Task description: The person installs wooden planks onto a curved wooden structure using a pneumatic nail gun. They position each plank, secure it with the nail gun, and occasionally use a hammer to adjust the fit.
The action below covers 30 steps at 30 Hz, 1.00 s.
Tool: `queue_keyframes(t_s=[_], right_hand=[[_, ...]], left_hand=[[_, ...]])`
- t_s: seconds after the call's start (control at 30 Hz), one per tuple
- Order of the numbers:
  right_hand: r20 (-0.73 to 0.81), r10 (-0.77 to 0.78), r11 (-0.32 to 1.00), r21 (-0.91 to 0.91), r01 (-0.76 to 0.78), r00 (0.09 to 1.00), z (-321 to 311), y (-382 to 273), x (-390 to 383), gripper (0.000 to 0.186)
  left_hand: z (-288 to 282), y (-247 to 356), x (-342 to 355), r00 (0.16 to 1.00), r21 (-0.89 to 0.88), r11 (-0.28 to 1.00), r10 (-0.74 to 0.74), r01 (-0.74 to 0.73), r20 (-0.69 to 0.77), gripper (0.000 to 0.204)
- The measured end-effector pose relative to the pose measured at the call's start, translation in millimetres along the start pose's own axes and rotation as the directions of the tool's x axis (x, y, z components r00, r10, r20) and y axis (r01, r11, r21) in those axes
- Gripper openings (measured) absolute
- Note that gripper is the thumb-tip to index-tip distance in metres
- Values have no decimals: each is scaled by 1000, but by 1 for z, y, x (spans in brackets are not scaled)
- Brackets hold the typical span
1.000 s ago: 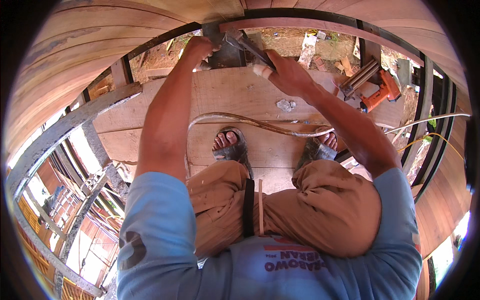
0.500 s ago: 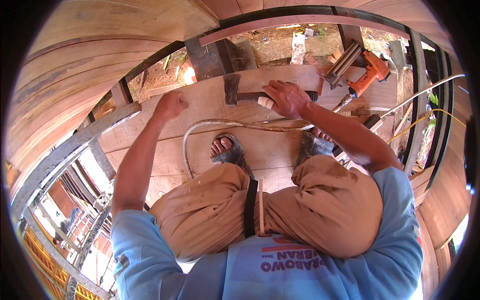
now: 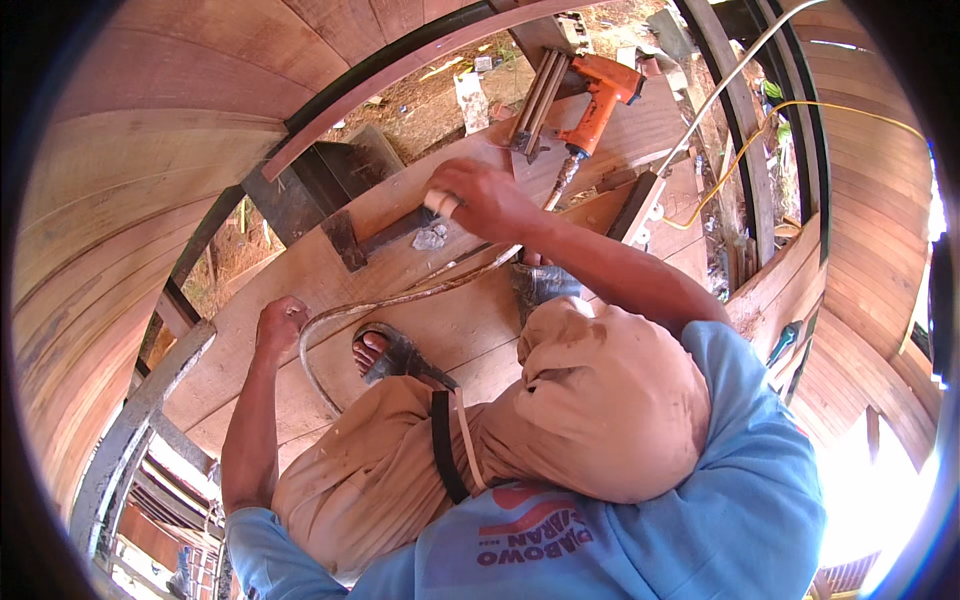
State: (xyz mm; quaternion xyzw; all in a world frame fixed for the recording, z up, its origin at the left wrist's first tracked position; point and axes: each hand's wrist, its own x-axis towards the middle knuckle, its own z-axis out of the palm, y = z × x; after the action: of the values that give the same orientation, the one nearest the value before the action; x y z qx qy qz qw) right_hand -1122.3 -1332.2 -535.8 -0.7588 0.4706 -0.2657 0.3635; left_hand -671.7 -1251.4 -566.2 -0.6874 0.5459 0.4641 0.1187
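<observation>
My right hand (image 3: 478, 200), with a pale wrap on one finger, is closed over the handle of a hammer (image 3: 347, 241). The hammer lies on a wooden plank, its dark head pointing left; the grip end is hidden by the hand. Just below the handle is a small crumpled, whitish clump (image 3: 430, 237). On the left, my left hand (image 3: 284, 322) is held low near the planks with its fingers curled; whatever may be in them cannot be seen. An orange nail gun (image 3: 598, 105) rests beyond my right hand, joined to an air hose (image 3: 440, 288) that curves between my hands.
My sandalled feet (image 3: 385, 355) stand on the planks (image 3: 250, 375). Curved board walls (image 3: 130, 190) rise at the left and right. Dark frame posts (image 3: 735, 110) stand on the right, with a yellow cord (image 3: 745, 150). Littered ground (image 3: 420, 110) shows beyond the planks.
The view has turned and shifted, so the nail gun and hammer appear further left. My left hand has come lower, nearer the planks. The whitish clump beside the handle now shows.
</observation>
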Motion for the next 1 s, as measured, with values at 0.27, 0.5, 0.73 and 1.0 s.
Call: queue_keyframes(t_s=[0.27, 0.5, 0.73, 1.0], right_hand=[[-387, 522, 852, 203, -482, 760, -95, 29, -58, 26], [-681, 629, 696, 277, -662, 376, -173, 50, -192, 28], [-642, 741, 343, 112, -933, 196, -177, 78, -303, 29], [-544, 760, 417, -11, -909, 356, -211, 104, -240, 36]], left_hand=[[1, 21, 19, 998, 63, 996, 59, -57, -18, 26], [-9, 27, 31, 982, -55, 983, 173, -177, -81, 18], [-37, 81, 61, 949, -42, 956, 284, -292, -136, 22], [-35, 130, 66, 940, -97, 939, 317, -329, -123, 27]])
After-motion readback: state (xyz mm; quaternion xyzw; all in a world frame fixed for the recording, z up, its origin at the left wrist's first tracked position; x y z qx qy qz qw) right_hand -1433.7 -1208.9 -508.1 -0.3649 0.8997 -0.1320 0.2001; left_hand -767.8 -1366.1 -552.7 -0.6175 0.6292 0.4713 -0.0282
